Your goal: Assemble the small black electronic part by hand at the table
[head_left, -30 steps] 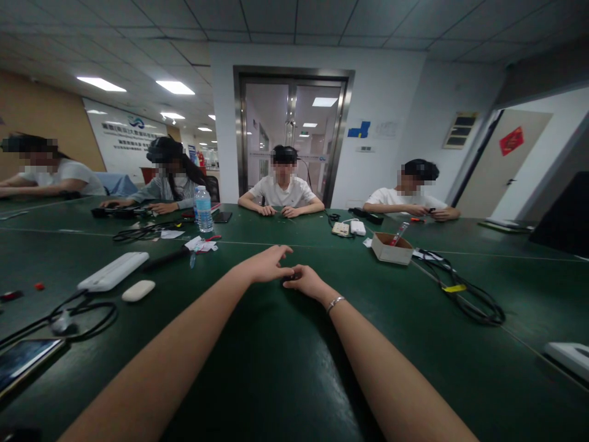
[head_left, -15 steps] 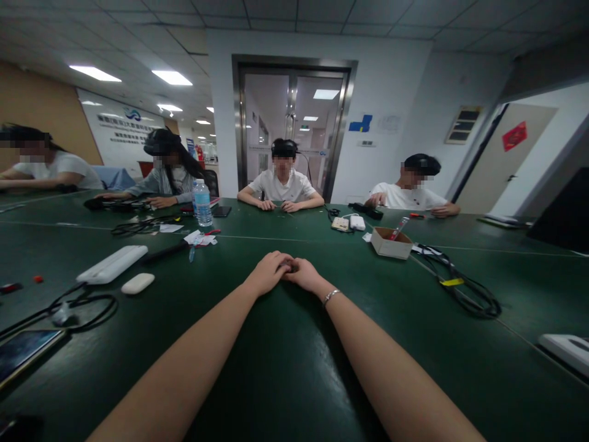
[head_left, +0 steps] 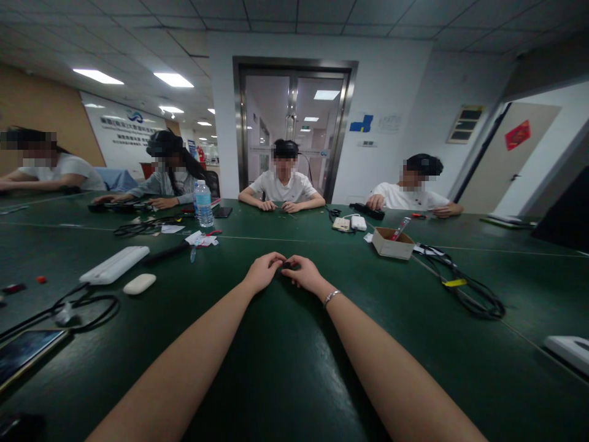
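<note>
My left hand [head_left: 263, 271] and my right hand [head_left: 306, 274] meet over the green table [head_left: 276, 356] in front of me. Between their fingertips is a small dark object [head_left: 288, 265], too small to name. My right thumb and fingers pinch it from the right. The left fingertips are pressed together at its left side; whether they grip it too is hard to see. A silver bracelet [head_left: 331, 298] circles my right wrist.
To my left lie a white power bank [head_left: 115, 265], a white rounded case [head_left: 140, 283], a phone [head_left: 27, 356] and black cables. Farther off stand a water bottle [head_left: 203, 205] and a small open box [head_left: 392, 244]. A coiled cable [head_left: 478, 294] lies right. Several people sit across.
My hands have drawn slightly apart at the fingertips, so the small dark object between them now shows. The right fingers have shifted around it.
</note>
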The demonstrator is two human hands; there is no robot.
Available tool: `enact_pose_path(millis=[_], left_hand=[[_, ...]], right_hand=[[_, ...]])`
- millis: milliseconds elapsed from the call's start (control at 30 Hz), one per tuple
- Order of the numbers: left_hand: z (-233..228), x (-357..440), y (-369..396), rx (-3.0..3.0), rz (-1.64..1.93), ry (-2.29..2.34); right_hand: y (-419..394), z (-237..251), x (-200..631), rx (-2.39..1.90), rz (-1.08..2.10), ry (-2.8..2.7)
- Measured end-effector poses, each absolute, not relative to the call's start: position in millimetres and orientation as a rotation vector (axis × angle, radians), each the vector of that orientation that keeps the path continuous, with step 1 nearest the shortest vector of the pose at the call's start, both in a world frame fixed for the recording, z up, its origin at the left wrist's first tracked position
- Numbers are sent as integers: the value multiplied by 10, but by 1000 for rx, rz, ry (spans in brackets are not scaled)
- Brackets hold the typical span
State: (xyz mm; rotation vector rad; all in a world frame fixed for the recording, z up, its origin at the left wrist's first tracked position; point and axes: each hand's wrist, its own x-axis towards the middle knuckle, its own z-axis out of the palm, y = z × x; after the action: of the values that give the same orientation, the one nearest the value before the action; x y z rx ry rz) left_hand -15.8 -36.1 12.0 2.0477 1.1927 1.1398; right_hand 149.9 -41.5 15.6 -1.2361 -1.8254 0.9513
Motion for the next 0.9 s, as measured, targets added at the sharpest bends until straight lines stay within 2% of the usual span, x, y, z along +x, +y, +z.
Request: enact_pose_path(millis=[367, 700, 900], left_hand=[[101, -92, -323, 1654, 1181, 1079], [117, -109, -294, 1498, 1147, 1008], [133, -128, -291, 1475, 1093, 981]], right_hand=[[-406, 169, 1504, -1320, 792, -1961], [-445, 272, 1562, -1096, 1374, -1398], [-387, 237, 1608, -1037, 1473, -1244]])
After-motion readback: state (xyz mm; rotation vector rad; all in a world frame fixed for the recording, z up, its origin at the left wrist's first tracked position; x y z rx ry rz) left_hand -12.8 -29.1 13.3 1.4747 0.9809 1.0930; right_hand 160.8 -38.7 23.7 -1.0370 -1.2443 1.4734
